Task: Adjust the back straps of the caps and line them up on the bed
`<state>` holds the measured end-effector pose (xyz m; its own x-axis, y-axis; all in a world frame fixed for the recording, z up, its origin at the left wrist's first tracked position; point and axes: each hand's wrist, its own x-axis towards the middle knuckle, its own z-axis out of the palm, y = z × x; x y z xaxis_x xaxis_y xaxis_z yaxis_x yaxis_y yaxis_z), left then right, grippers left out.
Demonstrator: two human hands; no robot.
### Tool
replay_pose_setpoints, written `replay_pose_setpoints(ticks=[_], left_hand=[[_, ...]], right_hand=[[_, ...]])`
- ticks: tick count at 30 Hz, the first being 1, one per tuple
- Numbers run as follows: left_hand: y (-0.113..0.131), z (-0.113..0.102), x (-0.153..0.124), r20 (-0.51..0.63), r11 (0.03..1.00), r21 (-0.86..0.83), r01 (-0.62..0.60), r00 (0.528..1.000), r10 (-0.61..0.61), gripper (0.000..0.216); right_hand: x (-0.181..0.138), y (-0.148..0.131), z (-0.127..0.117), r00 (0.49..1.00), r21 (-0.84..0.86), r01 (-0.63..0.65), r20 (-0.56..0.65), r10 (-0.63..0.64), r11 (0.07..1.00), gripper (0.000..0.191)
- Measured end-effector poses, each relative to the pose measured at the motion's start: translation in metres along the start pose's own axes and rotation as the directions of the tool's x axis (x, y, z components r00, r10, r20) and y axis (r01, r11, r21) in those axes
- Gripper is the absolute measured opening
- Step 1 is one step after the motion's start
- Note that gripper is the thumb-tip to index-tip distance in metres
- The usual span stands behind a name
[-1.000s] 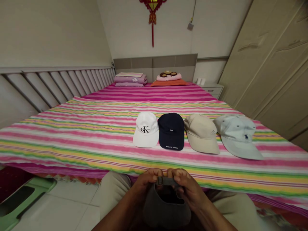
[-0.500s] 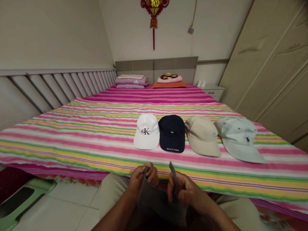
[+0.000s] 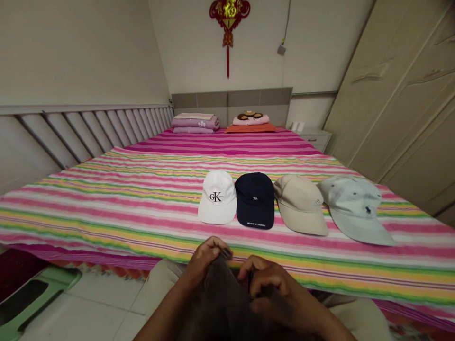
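Observation:
Low in front of me, over my lap, is a dark grey cloth item that looks like a cap [image 3: 225, 293], blurred and partly in shadow. My left hand [image 3: 209, 258] pinches its upper edge. On the other side, my right hand [image 3: 272, 289] has its fingers curled around a strap-like part, mostly hidden by the fingers. Beyond my hands, a row of caps lies on the bed: a white cap [image 3: 217, 201], a navy cap [image 3: 255, 203], a beige cap [image 3: 302, 208] and a pale blue-grey cap [image 3: 355, 210]. Their brims point toward me.
Striped bedding [image 3: 106, 203] covers the bed. Folded purple bedding [image 3: 195, 124] and a pink-and-orange pile [image 3: 250, 124] sit by the headboard [image 3: 256, 97]. A railing [image 3: 88, 128] runs along the left. A green stool [image 3: 46, 293] stands on the floor at lower left.
The strap end that stuck up from my right hand has dropped from sight, and that hand has curled more. My left hand has shifted slightly, still gripping the cloth edge.

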<state>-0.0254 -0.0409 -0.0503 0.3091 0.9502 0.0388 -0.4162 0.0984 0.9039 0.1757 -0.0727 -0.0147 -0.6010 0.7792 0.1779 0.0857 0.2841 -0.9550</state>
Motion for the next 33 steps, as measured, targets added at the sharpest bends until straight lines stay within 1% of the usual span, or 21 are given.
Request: replay_pose_setpoints(ticks=[1, 3, 5, 7, 8, 9, 10, 11, 13, 14, 16, 17, 20, 22, 24, 26, 28, 29, 30, 32, 33], left_hand=[[0.002, -0.004, -0.004, -0.039, 0.994, 0.109, -0.017, 0.999, 0.022, 0.022], [0.004, -0.007, -0.015, -0.064, 0.958, 0.279, -0.061, 0.995, 0.082, 0.05], [0.002, -0.002, -0.029, -0.032, 0.906, 0.41, -0.108, 0.991, 0.133, 0.078], [-0.004, 0.007, -0.041, 0.033, 0.852, 0.497, -0.162, 0.985, 0.168, 0.096], [-0.007, 0.011, -0.045, 0.057, 0.834, 0.524, -0.173, 0.984, 0.168, 0.095], [-0.01, 0.013, -0.047, 0.06, 0.821, 0.547, -0.165, 0.986, 0.158, 0.087], [-0.012, 0.013, -0.047, 0.035, 0.808, 0.572, -0.139, 0.989, 0.145, 0.072], [-0.012, 0.01, -0.047, -0.023, 0.796, 0.598, -0.097, 0.99, 0.138, 0.053], [-0.008, -0.003, -0.043, -0.207, 0.782, 0.623, 0.005, 0.965, 0.158, 0.023], [-0.003, -0.012, -0.042, -0.305, 0.79, 0.611, 0.052, 0.936, 0.174, 0.02], [0.012, -0.03, -0.039, -0.46, 0.838, 0.534, 0.116, 0.871, 0.172, 0.027], [0.021, -0.038, -0.038, -0.51, 0.868, 0.477, 0.136, 0.847, 0.148, 0.033], [0.056, -0.052, -0.034, -0.612, 0.936, 0.316, 0.155, 0.788, 0.076, 0.052], [0.084, -0.059, -0.026, -0.652, 0.945, 0.301, 0.125, 0.751, 0.108, 0.06], [0.113, -0.067, -0.011, -0.633, 0.924, 0.368, 0.104, 0.755, 0.167, 0.062], [0.142, -0.081, 0.01, -0.583, 0.878, 0.461, 0.129, 0.79, 0.189, 0.058], [0.167, -0.098, 0.035, -0.513, 0.773, 0.613, 0.165, 0.827, 0.231, 0.05], [0.176, -0.106, 0.049, -0.491, 0.713, 0.677, 0.182, 0.833, 0.255, 0.05], [0.182, -0.113, 0.062, -0.446, 0.638, 0.753, 0.164, 0.839, 0.311, 0.052], [0.18, -0.118, 0.083, -0.345, 0.408, 0.906, 0.112, 0.753, 0.56, 0.058], [0.17, -0.117, 0.091, -0.299, 0.332, 0.938, 0.101, 0.72, 0.626, 0.061]], right_hand=[[0.001, -0.001, 0.0, 0.999, 0.127, 0.025, -0.043, -0.02, 0.992, 0.015], [0.005, -0.003, 0.003, 0.987, 0.404, 0.043, -0.16, 0.025, 0.914, 0.02], [0.011, -0.002, 0.011, 0.948, 0.625, 0.055, -0.278, 0.156, 0.779, 0.018], [0.02, 0.0, 0.021, 0.894, 0.743, 0.081, -0.349, 0.281, 0.665, 0.014], [0.024, 0.0, 0.026, 0.876, 0.777, 0.083, -0.355, 0.326, 0.623, 0.016], [0.028, 0.0, 0.03, 0.871, 0.805, 0.077, -0.341, 0.354, 0.588, 0.02], [0.031, 0.0, 0.034, 0.879, 0.825, 0.063, -0.312, 0.361, 0.562, 0.024], [0.033, 0.001, 0.036, 0.897, 0.832, 0.043, -0.276, 0.346, 0.553, 0.027], [0.036, 0.006, 0.036, 0.924, 0.793, 0.028, -0.252, 0.287, 0.608, 0.033], [0.037, 0.01, 0.034, 0.924, 0.748, 0.028, -0.272, 0.268, 0.663, 0.036], [0.036, 0.025, 0.028, 0.895, 0.621, 0.026, -0.364, 0.259, 0.783, 0.044], [0.036, 0.034, 0.023, 0.865, 0.56, 0.023, -0.427, 0.265, 0.828, 0.046], [0.03, 0.066, 0.008, 0.797, 0.391, 0.01, -0.559, 0.229, 0.92, 0.049], [0.024, 0.086, -0.002, 0.786, 0.284, -0.092, -0.568, 0.244, 0.954, 0.045], [0.018, 0.103, -0.011, 0.76, 0.192, -0.169, -0.6, 0.252, 0.967, 0.04], [0.015, 0.116, -0.018, 0.738, 0.166, -0.203, -0.622, 0.262, 0.965, 0.037], [0.013, 0.124, -0.022, 0.726, 0.182, -0.196, -0.633, 0.268, 0.964, 0.034], [0.014, 0.127, -0.023, 0.722, 0.193, -0.187, -0.638, 0.268, 0.963, 0.034], [0.014, 0.129, -0.023, 0.721, 0.201, -0.181, -0.639, 0.27, 0.963, 0.033], [0.016, 0.131, -0.022, 0.714, 0.21, -0.18, -0.644, 0.275, 0.961, 0.034], [0.016, 0.131, -0.022, 0.712, 0.214, -0.18, -0.645, 0.277, 0.96, 0.034]])
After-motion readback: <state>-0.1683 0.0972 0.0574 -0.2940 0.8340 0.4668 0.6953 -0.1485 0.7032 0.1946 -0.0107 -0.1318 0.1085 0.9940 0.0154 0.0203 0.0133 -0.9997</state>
